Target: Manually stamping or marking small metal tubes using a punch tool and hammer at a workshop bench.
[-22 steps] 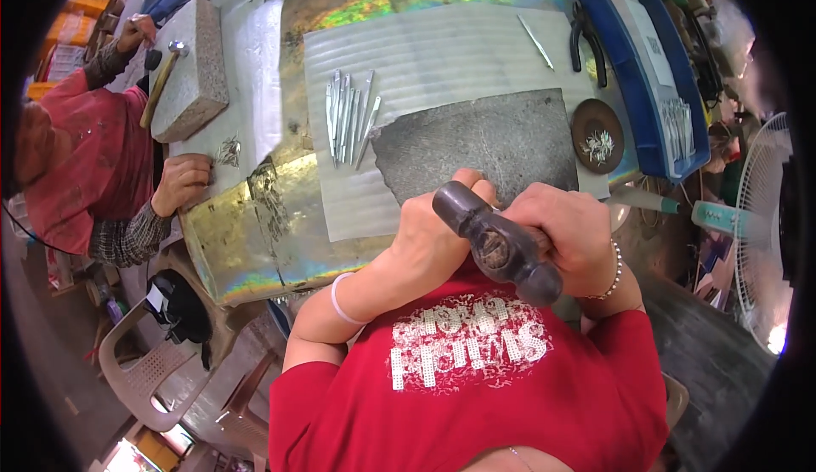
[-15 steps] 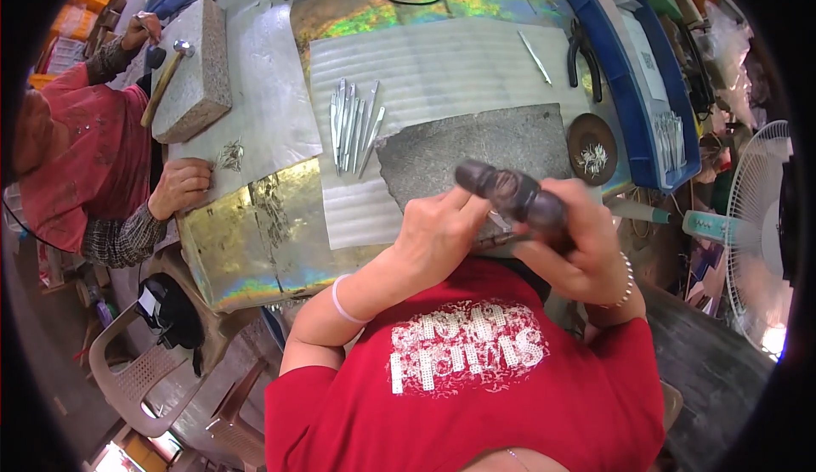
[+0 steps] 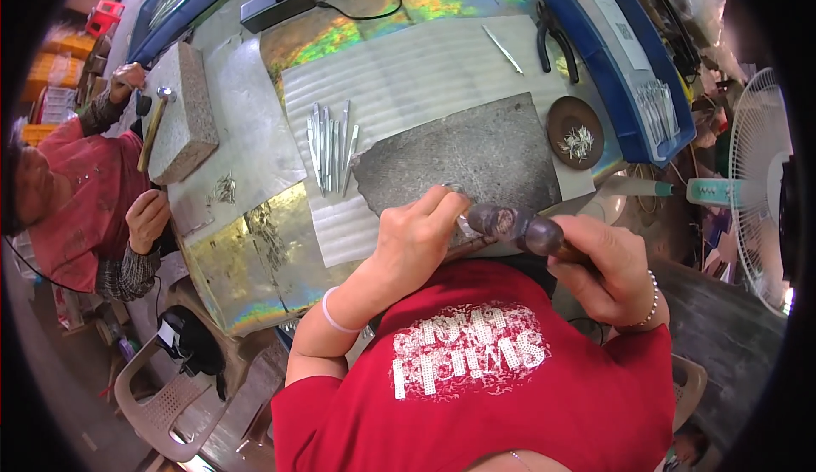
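My right hand [image 3: 610, 268] is closed round the handle of a hammer with a dark, rounded head [image 3: 514, 227]. The head is over the near edge of a dark grey stone slab [image 3: 459, 149], just right of my left fingertips. My left hand [image 3: 416, 232] is pinched at that edge; a silvery glint shows beside the fingers, but what they hold is mostly hidden. Left of the slab, several flat silver metal strips [image 3: 330, 149] lie on a white foam sheet [image 3: 399, 64]. One more thin strip [image 3: 503, 50] lies farther back.
Right of the slab sit a brown dish [image 3: 576, 135] of small silver pieces, black-handled pliers [image 3: 557, 47] and a blue tray [image 3: 612, 56]. A fan [image 3: 759, 192] stands far right. At left, a co-worker [image 3: 81, 192] sits by a stone block [image 3: 183, 115] with a hammer [image 3: 153, 132] on it.
The whole view has shifted a little. My hammer has come down and is less blurred; my left hand stays pinched at the slab. The co-worker's nearer hand has drawn back from the table.
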`<action>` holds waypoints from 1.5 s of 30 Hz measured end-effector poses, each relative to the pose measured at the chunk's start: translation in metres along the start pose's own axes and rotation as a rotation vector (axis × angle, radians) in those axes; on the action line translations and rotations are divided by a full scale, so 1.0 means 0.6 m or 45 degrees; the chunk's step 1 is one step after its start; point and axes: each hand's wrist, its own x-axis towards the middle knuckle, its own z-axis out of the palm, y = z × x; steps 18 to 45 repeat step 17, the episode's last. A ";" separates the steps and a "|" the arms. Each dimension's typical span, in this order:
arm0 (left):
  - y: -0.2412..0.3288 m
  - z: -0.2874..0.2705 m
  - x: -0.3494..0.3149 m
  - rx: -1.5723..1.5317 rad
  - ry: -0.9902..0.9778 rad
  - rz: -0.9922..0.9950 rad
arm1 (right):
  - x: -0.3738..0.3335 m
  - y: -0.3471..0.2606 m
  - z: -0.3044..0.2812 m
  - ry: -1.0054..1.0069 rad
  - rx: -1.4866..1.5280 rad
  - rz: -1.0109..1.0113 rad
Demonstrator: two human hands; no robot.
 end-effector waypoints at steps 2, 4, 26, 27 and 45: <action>-0.003 0.000 -0.001 0.009 -0.025 0.015 | 0.013 0.008 0.004 0.018 0.037 0.053; -0.001 0.000 0.000 0.032 -0.051 0.002 | 0.026 0.018 0.021 0.071 0.065 0.037; 0.039 -0.025 0.003 -0.084 -0.240 -0.277 | 0.099 0.055 0.060 -0.070 0.118 -0.441; 0.039 -0.025 0.003 -0.084 -0.240 -0.277 | 0.099 0.055 0.060 -0.070 0.118 -0.441; 0.039 -0.025 0.003 -0.084 -0.240 -0.277 | 0.099 0.055 0.060 -0.070 0.118 -0.441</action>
